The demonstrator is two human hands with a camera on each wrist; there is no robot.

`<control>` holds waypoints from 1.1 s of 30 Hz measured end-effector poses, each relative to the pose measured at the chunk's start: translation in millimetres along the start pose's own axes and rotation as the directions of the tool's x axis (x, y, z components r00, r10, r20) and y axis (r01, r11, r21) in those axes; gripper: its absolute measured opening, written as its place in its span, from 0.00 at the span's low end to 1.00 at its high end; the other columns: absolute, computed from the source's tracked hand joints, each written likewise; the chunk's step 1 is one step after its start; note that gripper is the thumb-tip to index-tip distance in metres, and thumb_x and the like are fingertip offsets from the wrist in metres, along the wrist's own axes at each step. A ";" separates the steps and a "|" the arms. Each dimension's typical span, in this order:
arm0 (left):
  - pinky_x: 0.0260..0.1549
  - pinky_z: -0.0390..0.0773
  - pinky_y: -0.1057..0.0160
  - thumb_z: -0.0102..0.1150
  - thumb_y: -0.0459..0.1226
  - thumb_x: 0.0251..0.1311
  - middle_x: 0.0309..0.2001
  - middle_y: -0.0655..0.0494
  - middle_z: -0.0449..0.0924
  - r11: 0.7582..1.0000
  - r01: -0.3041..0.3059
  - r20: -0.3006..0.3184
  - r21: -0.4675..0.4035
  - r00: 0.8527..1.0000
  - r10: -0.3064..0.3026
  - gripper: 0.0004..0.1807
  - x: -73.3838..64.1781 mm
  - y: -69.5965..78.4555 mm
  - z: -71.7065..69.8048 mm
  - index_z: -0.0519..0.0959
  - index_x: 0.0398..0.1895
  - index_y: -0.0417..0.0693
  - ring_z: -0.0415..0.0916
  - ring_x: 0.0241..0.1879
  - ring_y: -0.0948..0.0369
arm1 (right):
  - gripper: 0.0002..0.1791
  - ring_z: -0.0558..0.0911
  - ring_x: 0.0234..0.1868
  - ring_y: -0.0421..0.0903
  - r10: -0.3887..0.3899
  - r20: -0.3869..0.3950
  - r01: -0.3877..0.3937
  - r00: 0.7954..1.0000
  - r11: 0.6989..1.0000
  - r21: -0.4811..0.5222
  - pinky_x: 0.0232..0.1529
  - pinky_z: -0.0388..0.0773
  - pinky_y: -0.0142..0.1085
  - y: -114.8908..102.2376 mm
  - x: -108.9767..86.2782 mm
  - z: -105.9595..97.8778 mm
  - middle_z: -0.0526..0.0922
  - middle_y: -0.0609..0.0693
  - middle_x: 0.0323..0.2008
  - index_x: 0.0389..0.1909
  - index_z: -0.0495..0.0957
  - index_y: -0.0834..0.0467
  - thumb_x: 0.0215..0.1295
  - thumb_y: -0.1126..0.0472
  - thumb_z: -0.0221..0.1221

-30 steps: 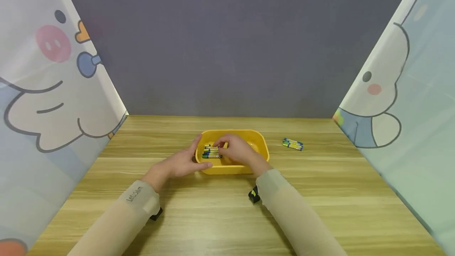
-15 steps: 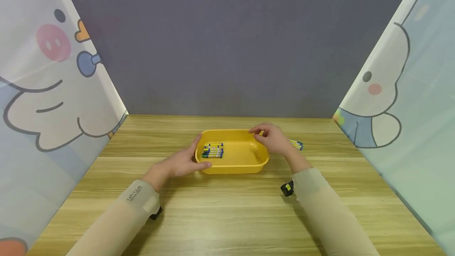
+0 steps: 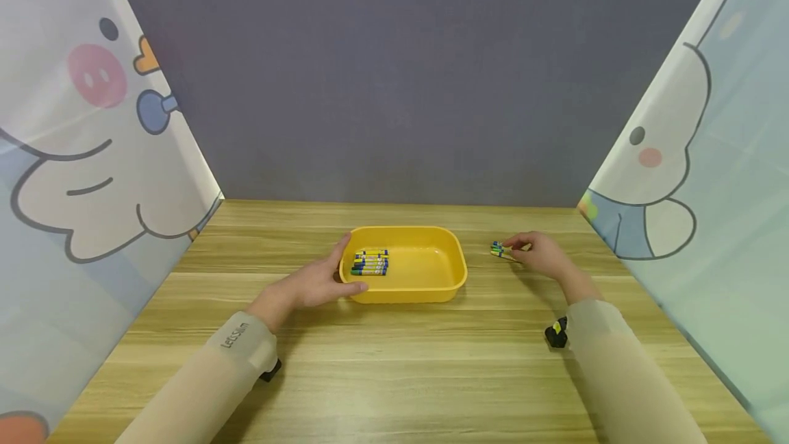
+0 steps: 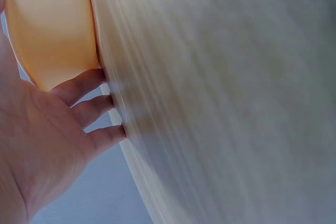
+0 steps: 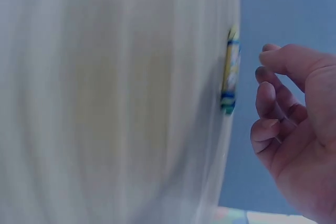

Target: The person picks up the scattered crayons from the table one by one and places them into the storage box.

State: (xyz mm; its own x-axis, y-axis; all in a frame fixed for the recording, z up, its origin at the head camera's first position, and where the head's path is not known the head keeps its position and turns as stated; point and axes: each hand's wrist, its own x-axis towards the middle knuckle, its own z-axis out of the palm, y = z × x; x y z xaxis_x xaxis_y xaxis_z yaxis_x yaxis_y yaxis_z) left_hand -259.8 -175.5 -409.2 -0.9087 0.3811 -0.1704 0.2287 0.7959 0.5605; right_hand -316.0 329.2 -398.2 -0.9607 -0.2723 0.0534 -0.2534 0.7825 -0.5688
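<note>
At the left end of the yellow plastic tray [image 3: 425, 295], my left hand [image 3: 314, 283] rests against the wall, thumb along the front rim. In the left wrist view its fingers [image 4: 84, 85] touch the tray's end and the tabletop. Several crayons [image 3: 371, 264] with yellow-and-blue wrappers lie side by side inside the tray's left part. To the right, my right hand [image 3: 539, 255] hovers over a small group of crayons [image 3: 498, 249] on the table, partly covering them. The right wrist view shows one crayon [image 5: 231, 72] apart from its loosely bent fingers, which hold nothing.
The wooden table [image 3: 394, 368] runs back to a dark grey panel [image 3: 394, 88]. Cartoon-printed curtains stand at the left [image 3: 92, 156] and right [image 3: 709, 156]. A small black device [image 3: 556, 336] sits at the right wrist.
My right hand has left the tray and moved right to the crayons on the table. The crayons it partly covered in the tray now show. My left hand has stayed in place.
</note>
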 end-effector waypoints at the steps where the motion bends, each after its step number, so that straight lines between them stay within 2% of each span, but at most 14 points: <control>1: 0.77 0.68 0.33 0.59 0.78 0.63 0.85 0.35 0.60 1.000 0.000 0.000 -0.001 1.000 -0.001 0.70 0.2 -0.2 0.1 0.25 0.91 0.70 0.69 0.78 0.36 | 0.15 0.81 0.36 0.46 0.007 0.005 -0.006 1.000 1.000 -0.019 0.37 0.78 0.39 3.6 -1.8 -1.4 0.87 0.68 0.53 0.59 0.87 0.66 0.79 0.66 0.61; 4: 0.77 0.68 0.33 0.59 0.78 0.63 0.85 0.35 0.60 1.000 0.003 -0.001 0.002 1.000 -0.003 0.69 0.7 -0.9 0.2 0.25 0.91 0.70 0.69 0.79 0.36 | 0.14 0.84 0.40 0.48 0.022 0.015 -0.022 1.000 0.998 -0.051 0.42 0.81 0.42 11.4 -4.5 -3.0 0.88 0.66 0.52 0.58 0.88 0.65 0.77 0.66 0.63; 8: 0.77 0.68 0.32 0.58 0.79 0.63 0.86 0.35 0.59 1.000 0.005 -0.002 0.005 1.000 -0.005 0.69 0.4 -1.2 0.4 0.24 0.91 0.71 0.69 0.79 0.35 | 0.13 0.87 0.48 0.54 0.027 0.033 -0.025 0.999 0.997 -0.075 0.50 0.84 0.52 15.3 -5.5 -1.7 0.90 0.63 0.51 0.56 0.89 0.64 0.76 0.66 0.65; 11: 0.77 0.68 0.32 0.58 0.79 0.63 0.86 0.35 0.59 1.000 0.007 0.000 0.002 1.000 -0.007 0.69 -0.3 -0.6 0.5 0.24 0.90 0.72 0.69 0.79 0.35 | 0.12 0.87 0.51 0.55 0.022 0.041 -0.018 0.999 0.996 -0.086 0.53 0.83 0.53 16.1 -5.6 -0.3 0.90 0.62 0.50 0.55 0.89 0.65 0.75 0.66 0.65; 18: 0.77 0.67 0.32 0.57 0.79 0.63 0.86 0.34 0.58 1.000 0.009 0.003 0.002 1.000 -0.009 0.69 -0.9 -0.1 0.4 0.23 0.90 0.74 0.68 0.79 0.34 | 0.16 0.79 0.41 0.48 0.028 0.066 -0.026 0.997 0.999 -0.031 0.41 0.76 0.40 15.2 -10.5 -2.0 0.87 0.59 0.44 0.57 0.87 0.66 0.71 0.68 0.67; 23: 0.77 0.67 0.31 0.57 0.79 0.63 0.85 0.33 0.58 1.000 0.007 0.000 0.005 1.000 -0.007 0.69 -1.2 0.7 0.0 0.23 0.90 0.74 0.69 0.78 0.33 | 0.16 0.79 0.40 0.45 -0.005 0.050 0.007 0.999 0.999 -0.051 0.42 0.75 0.38 16.1 -12.1 -1.8 0.88 0.58 0.42 0.56 0.88 0.65 0.71 0.67 0.67; 28: 0.77 0.66 0.31 0.57 0.79 0.63 0.86 0.33 0.57 1.000 0.005 0.001 0.007 1.000 -0.005 0.69 -1.7 0.9 0.1 0.23 0.90 0.74 0.67 0.79 0.32 | 0.16 0.75 0.33 0.44 0.000 0.035 0.002 0.999 0.998 -0.059 0.35 0.72 0.37 10.8 -11.7 -1.0 0.89 0.57 0.44 0.58 0.89 0.62 0.74 0.65 0.63; 31: 0.77 0.66 0.31 0.57 0.80 0.63 0.86 0.33 0.57 1.000 0.003 0.003 0.008 1.000 -0.003 0.68 -1.7 0.6 0.4 0.22 0.90 0.75 0.67 0.79 0.32 | 0.16 0.76 0.33 0.43 -0.029 0.008 0.029 1.000 0.998 -0.049 0.35 0.73 0.37 3.2 -10.1 -0.6 0.89 0.56 0.44 0.59 0.89 0.61 0.75 0.64 0.62; 33: 0.77 0.66 0.31 0.57 0.80 0.63 0.86 0.34 0.57 1.000 -0.001 0.001 0.008 1.000 0.001 0.69 -1.5 0.3 0.5 0.22 0.90 0.74 0.67 0.79 0.33 | 0.16 0.78 0.37 0.43 -0.062 -0.011 0.061 0.998 0.997 -0.053 0.38 0.75 0.37 -3.7 -8.7 -1.1 0.89 0.56 0.44 0.58 0.89 0.60 0.76 0.64 0.62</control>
State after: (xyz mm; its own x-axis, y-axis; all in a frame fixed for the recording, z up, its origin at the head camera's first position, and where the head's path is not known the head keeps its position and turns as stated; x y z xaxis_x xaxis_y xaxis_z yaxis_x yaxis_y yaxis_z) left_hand -258.1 -175.6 -409.1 -0.9081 0.3822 -0.1712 0.2320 0.7994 0.5543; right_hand -306.9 329.2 -395.6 -0.9443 -0.3142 0.0973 -0.3174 0.7928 -0.5203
